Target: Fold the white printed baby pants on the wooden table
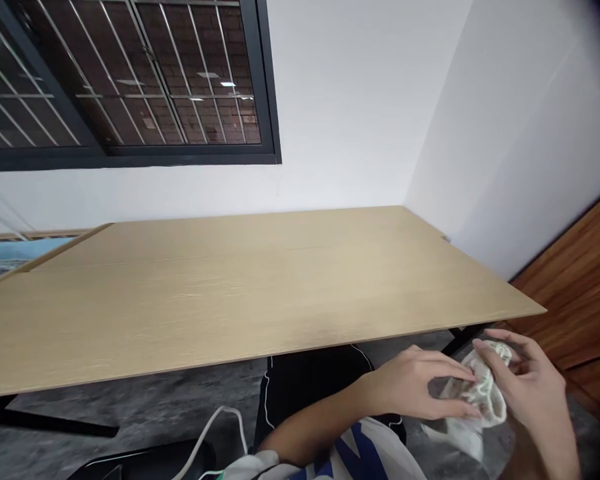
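Observation:
A crumpled, thin white bag (467,433) with a gathered, faintly patterned edge hangs beyond the table's front edge at the lower right. My left hand (425,383) reaches across from the left, its thumb and fingers pinching one side of the bag's gathered part. On the other side, my right hand (535,390) grips the same edge between thumb and fingers. Both hands are closed on the bag. What lies inside it, if anything, I cannot make out.
A wide, light wood table (260,287) stands in front of me against a white wall (350,100). Brown wooden panelling (580,280) rises close by on the right. Below are black table legs, a white cable (213,423) and a black chair part (145,463).

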The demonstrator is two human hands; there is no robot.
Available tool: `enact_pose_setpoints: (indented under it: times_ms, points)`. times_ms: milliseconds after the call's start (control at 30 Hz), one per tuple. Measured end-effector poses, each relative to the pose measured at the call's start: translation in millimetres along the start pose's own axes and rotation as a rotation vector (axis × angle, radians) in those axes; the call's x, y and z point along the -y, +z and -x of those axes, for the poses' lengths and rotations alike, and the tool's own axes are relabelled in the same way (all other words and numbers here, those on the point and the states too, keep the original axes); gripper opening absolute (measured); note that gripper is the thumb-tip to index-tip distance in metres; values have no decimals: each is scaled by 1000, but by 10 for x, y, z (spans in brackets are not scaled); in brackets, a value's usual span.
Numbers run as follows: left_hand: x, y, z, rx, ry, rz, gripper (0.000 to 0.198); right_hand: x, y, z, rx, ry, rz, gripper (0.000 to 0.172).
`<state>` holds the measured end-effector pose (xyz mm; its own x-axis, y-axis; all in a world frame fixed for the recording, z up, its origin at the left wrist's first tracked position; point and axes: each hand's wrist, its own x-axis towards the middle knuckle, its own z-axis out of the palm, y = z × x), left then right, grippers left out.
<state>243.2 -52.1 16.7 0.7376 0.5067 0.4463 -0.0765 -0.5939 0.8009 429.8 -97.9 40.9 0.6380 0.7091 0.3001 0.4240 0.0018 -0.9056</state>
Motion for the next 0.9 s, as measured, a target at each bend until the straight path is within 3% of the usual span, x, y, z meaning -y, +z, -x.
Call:
enact_pose_setpoints:
  times_ms: [100, 233, 367, 467, 533, 667, 900]
  points:
    - [55, 76, -81, -17, -5, -5, 51, -61, 36, -37, -18, 93, -67, 42]
    - [123, 95, -169, -90, 31, -18, 40, -205, 69, -84, 35, 96, -76, 45]
    - [147, 77, -221, -209, -34, -36, 31, -305, 62, -117, 259, -42, -84, 60]
    - [153, 22, -238, -275, -123, 88, 33, -303, 62, -91, 419, -175, -105, 79]
    - [158, -61, -240, -346, -182, 193, 36, -292, 77, -73, 466, -239, -103, 80]
    - [101, -405, -190, -496, -189, 229, 39, -254, 138, -129, 432, -310, 9, 53]
    - [-315, -1362, 144, -662, -20, -166, 27, 155, 298, -365, 264, -603, 100, 29]
